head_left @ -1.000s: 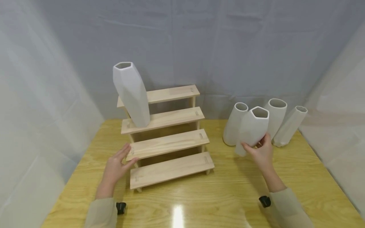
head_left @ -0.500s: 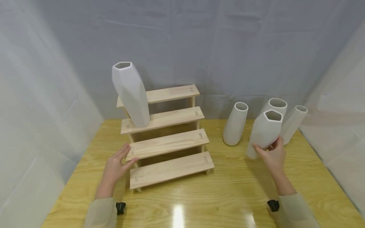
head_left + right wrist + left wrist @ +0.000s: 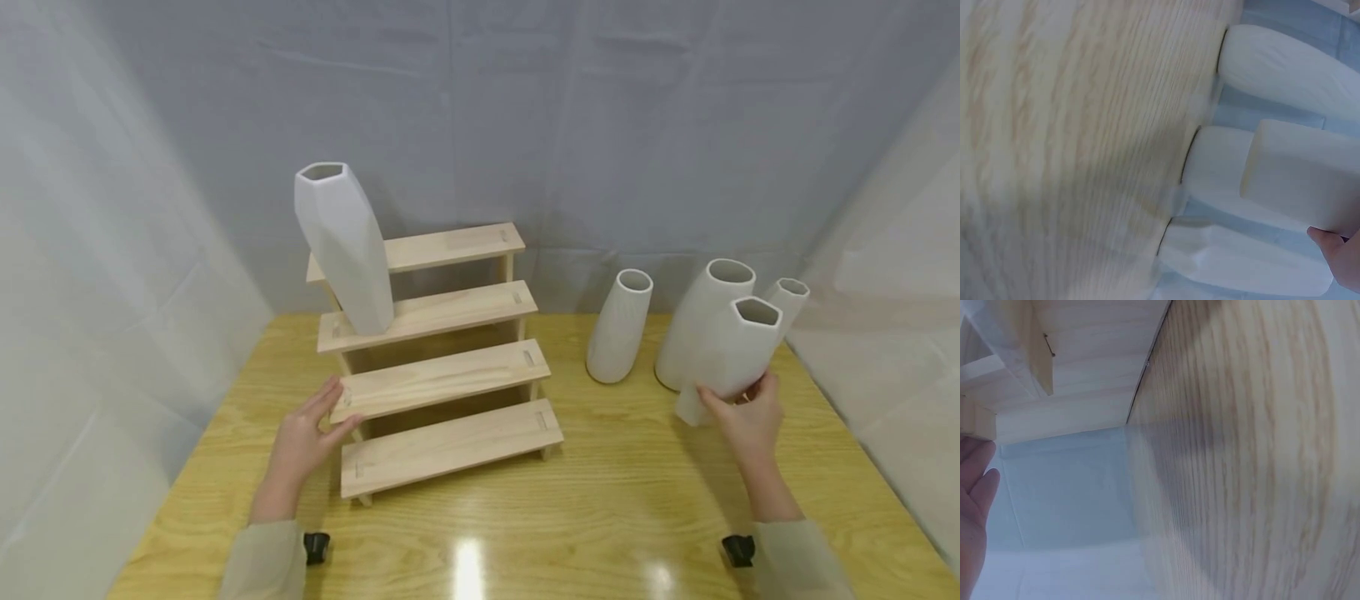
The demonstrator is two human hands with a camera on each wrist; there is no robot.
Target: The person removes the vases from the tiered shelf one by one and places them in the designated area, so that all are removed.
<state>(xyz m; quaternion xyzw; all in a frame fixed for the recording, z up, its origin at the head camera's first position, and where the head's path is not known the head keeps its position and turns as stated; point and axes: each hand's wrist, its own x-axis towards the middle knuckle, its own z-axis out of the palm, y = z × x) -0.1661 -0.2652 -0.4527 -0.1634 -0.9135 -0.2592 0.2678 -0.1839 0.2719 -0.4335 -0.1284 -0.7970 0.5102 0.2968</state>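
Note:
My right hand (image 3: 752, 418) grips a white faceted vase (image 3: 731, 354) with a five-sided mouth by its side. In the right wrist view, the lower end of this vase (image 3: 1300, 169) hangs off the tabletop, in front of the standing vases. My left hand (image 3: 300, 442) rests with fairly straight fingers against the left end of a stepped wooden display stand (image 3: 442, 379), at its second step from the bottom. A tall white faceted vase (image 3: 345, 250) stands toward the left end of the stand's third step, hiding part of the top step.
At the right of the wooden table (image 3: 600, 500) stand a slim white vase (image 3: 619, 329), a wider round-mouthed vase (image 3: 693, 329) and a narrow faceted vase (image 3: 789, 293). The last two are partly hidden by the held vase. Pale cloth (image 3: 480, 125) hangs behind.
My right hand has carried its faceted vase to the right and slightly nearer, uncovering the slim vase and covering more of the other two. The left hand stays in place on the stand.

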